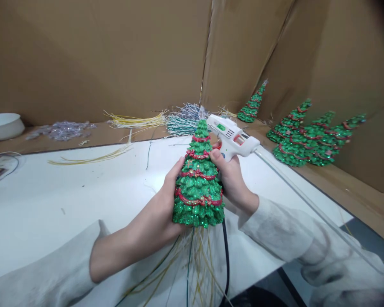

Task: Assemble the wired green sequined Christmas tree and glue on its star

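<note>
My left hand (pixel 161 209) is wrapped round the lower left side of a glittery green Christmas tree figurine (pixel 198 187) with red garlands. The tree stands upright in the grip, and a clear star-like piece (pixel 202 112) sits at its tip. A white hot glue gun (pixel 232 136) is in my right hand (pixel 230 175), its nozzle end close to the treetop. The right thumb also rests against the tree's right side. From the gun's back runs a long clear glue stick (pixel 294 192). Thin yellow, white and green wires (pixel 198 260) hang below the tree's base.
Several similar trees (pixel 307 140) stand at the right by the cardboard wall (pixel 99 55). Bundles of yellow wires (pixel 137 120) and teal wires (pixel 182 123) lie at the back. Clear plastic pieces (pixel 62 130) and a white bowl (pixel 4 125) are at left. A black cord (pixel 225 256) hangs down.
</note>
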Demonstrator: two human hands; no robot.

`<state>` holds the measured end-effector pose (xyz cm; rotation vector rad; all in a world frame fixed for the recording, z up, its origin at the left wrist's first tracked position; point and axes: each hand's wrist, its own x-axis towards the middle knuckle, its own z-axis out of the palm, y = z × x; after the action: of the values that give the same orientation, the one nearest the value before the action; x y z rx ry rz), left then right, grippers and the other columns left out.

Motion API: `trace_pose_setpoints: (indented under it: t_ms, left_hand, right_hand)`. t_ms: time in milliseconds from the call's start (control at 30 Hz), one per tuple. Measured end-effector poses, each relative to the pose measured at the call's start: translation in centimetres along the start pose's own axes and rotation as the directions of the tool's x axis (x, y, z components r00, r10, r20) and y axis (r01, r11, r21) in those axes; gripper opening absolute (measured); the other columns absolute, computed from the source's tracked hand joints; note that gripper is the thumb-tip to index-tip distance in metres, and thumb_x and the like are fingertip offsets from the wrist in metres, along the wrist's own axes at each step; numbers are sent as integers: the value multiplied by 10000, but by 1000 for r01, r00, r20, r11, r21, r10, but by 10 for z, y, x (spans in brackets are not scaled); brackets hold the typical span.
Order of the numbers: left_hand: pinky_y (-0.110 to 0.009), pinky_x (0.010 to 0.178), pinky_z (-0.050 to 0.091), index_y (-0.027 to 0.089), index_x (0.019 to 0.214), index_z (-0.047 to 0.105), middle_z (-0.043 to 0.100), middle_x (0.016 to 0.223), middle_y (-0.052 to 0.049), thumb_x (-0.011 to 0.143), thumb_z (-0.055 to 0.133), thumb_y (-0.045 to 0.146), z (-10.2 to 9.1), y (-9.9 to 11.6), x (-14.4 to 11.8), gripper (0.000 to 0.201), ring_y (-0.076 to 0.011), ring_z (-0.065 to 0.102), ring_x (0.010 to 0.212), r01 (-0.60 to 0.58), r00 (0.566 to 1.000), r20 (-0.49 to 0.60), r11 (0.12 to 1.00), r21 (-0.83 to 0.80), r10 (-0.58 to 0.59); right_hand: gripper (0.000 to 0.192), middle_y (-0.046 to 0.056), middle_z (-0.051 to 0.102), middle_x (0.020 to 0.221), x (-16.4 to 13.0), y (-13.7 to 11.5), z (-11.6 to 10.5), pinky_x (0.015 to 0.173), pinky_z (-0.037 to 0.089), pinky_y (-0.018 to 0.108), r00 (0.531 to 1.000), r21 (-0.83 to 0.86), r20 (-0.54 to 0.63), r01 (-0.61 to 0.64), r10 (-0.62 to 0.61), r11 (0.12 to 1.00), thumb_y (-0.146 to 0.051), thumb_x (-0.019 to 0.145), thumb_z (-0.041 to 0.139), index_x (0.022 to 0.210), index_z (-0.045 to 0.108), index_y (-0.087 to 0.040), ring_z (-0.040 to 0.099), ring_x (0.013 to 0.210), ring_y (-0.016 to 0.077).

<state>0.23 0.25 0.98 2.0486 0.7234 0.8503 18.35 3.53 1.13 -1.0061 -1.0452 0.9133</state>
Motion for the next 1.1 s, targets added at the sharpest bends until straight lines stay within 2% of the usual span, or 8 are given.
trace_pose_setpoints:
  t_ms: [133, 267, 433, 600, 800, 933, 1033, 1100]
  left_hand:
    - [-499, 1122, 260, 259, 1463, -19, 169, 1516, -131, 635, 781, 317, -1, -1, -1, 1152, -366, 273, 1348, -2, 1000, 6, 1000, -9, 2]
    - [-525, 1121, 252, 302, 1462, 18, 100, 1531, -99, 530, 839, 406, -3, -6, -3, 1246, -386, 189, 1377, -9, 1000, -1, 998, -63, 9]
    - [-497, 1143, 215, 332, 1456, -12, 28, 1552, -56, 590, 811, 392, -6, -6, -4, 1196, -349, 101, 1409, -29, 997, 64, 997, -70, 33]
    - [-421, 1131, 281, 356, 1447, 20, 56, 1560, -23, 659, 779, 308, -5, 0, -3, 1095, -302, 170, 1404, 40, 997, 67, 984, -176, -29]
    - [-399, 1071, 379, 321, 1431, 110, 207, 1525, -70, 660, 776, 335, -1, 4, -2, 1019, -307, 355, 1327, 132, 990, 8, 902, -412, -142]
    - [-383, 1045, 404, 284, 1423, 194, 196, 1533, -68, 696, 712, 477, -1, 3, 2, 914, -319, 323, 1342, 102, 983, -74, 828, -551, -170]
    - [-388, 1080, 359, 275, 1414, 248, 299, 1497, -51, 707, 661, 558, -4, 0, 7, 866, -312, 305, 1351, 60, 971, -136, 750, -658, -197]
    - [-394, 1098, 330, 285, 1388, 309, 386, 1451, -35, 711, 634, 592, -8, -3, 11, 812, -302, 342, 1333, 21, 959, -180, 688, -726, -219]
  right_hand:
    - [390, -3, 547, 823, 0, 4, -1, 790, 488, 348, 1000, 15, 11, 2, -3, 1000, -518, 712, 661, 914, 494, -230, 562, 766, 158]
    - [397, 27, 586, 911, -2, 8, 0, 851, 479, 368, 998, 16, 52, 30, -31, 999, -558, 776, 570, 990, 501, -231, 582, 883, 184]
    - [464, 47, 621, 984, -3, 10, 1, 871, 475, 374, 997, 45, 83, -10, 6, 999, -568, 792, 547, 1111, 506, -233, 589, 955, 202]
    - [477, 56, 638, 1049, -5, 9, 5, 883, 476, 370, 994, 97, 97, -48, 39, 994, -537, 792, 569, 1150, 520, -227, 600, 978, 207]
    - [567, 61, 610, 1201, -8, 6, 12, 942, 451, 382, 976, 135, 148, -179, 158, 975, -586, 818, 494, 1273, 471, -248, 588, 1064, 209]
    - [532, 58, 684, 985, 0, 9, 7, 814, 513, 370, 970, 76, 43, -241, 238, 968, -638, 801, 468, 1123, 552, -223, 649, 893, 203]
    - [471, 33, 676, 758, 10, 5, 1, 646, 543, 343, 969, 60, -30, -244, 246, 968, -646, 782, 489, 943, 542, -207, 663, 678, 185]
    - [457, 25, 664, 740, 15, -4, -3, 571, 538, 323, 982, 72, -37, -184, 187, 980, -653, 786, 471, 913, 509, -215, 656, 610, 175]
